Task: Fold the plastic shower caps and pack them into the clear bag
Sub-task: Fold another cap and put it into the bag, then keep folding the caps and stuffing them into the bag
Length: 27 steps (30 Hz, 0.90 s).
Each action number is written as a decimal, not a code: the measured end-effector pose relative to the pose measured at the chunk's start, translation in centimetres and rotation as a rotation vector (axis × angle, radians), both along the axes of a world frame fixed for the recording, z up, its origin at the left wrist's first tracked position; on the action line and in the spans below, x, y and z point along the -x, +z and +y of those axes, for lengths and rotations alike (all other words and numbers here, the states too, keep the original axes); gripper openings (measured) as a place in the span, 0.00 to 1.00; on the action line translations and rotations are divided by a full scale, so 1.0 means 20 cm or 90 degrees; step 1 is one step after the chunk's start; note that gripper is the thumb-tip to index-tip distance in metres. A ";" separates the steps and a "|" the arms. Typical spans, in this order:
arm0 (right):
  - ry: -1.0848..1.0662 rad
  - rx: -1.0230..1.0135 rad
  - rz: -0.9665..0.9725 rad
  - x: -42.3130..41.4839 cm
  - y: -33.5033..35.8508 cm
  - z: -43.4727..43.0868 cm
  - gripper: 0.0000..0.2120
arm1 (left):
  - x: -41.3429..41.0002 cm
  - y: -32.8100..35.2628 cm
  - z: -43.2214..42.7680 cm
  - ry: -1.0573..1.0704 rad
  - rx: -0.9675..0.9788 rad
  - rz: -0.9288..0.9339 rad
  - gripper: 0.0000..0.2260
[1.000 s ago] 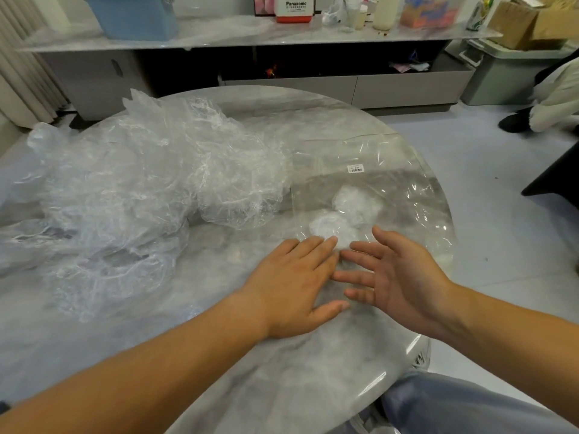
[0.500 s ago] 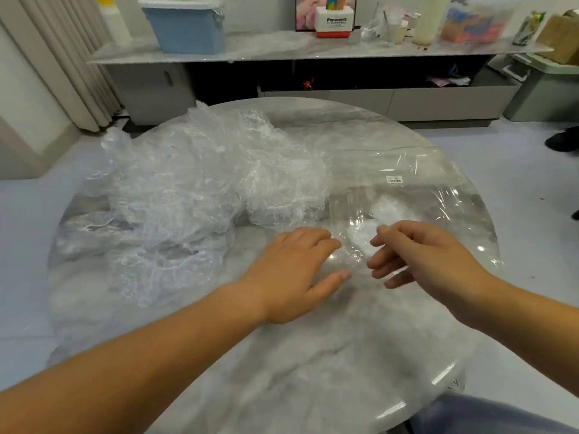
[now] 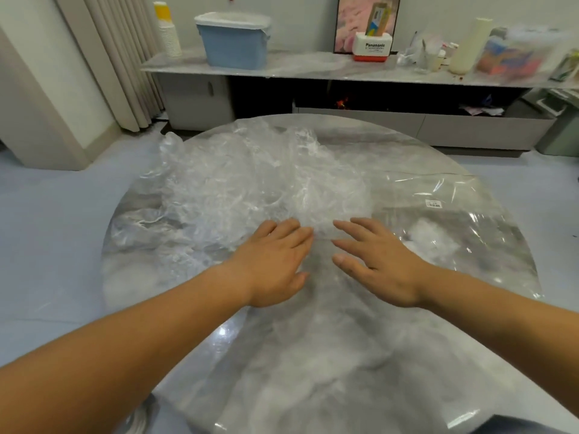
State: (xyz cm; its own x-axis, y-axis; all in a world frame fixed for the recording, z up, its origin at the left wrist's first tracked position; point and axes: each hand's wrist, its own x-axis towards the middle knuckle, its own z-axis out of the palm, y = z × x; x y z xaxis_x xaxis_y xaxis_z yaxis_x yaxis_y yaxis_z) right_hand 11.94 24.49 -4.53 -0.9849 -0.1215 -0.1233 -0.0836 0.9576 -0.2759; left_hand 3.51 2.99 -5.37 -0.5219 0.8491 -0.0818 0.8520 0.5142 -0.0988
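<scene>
head view: light, slippery film, nothing gripped yet

a heap of crumpled shower caps (image 3: 250, 189) fills the centre and left of the round marble table (image 3: 313, 355), loose and puffed up. the clear bag (image 3: 463, 195) lies flat at the right of the frame, with a small white label (image 3: 433, 203) on it and white folded bundles (image 3: 423, 236) showing through it.

the left hand (image 3: 272, 261) lies palm down at the near edge of the heap, fingers straight and close together. whether its tips touch the film or sit just short of it i cannot tell. the right hand (image 3: 379, 261) is palm down just beside it, fingers straight and a little spread, with the bag close on its outer side. neither hand grips anything.

the caps look feather-light, thin and soft. i expect them to slide on the polished stone, cling to one another and spring open once let go. where one cap ends in the heap is hard to see, so the best hold is probably a gathered elastic rim, pinched between thumb and forefinger and lifted clear to part it from the rest. a flat palm should press the air out before folding. the bag looks just as slippery and will likely need one hand at its mouth; which edge is the mouth i cannot tell.
</scene>
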 end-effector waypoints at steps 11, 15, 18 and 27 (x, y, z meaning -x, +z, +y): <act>0.099 0.125 -0.108 -0.35 0.07 -0.04 0.29 | -0.32 0.02 -0.27 -0.087 -0.164 -0.175 0.20; 0.145 0.092 -0.155 -0.42 0.04 -0.10 0.26 | -0.40 -0.01 -0.29 0.020 -0.234 -0.224 0.18; 0.178 0.074 -0.153 -0.44 0.02 -0.14 0.27 | -0.34 0.00 -0.22 0.035 -0.291 -0.181 0.19; 0.196 0.047 -0.206 -0.47 0.10 -0.10 0.27 | -0.13 -0.07 -0.23 0.077 -0.009 -0.277 0.28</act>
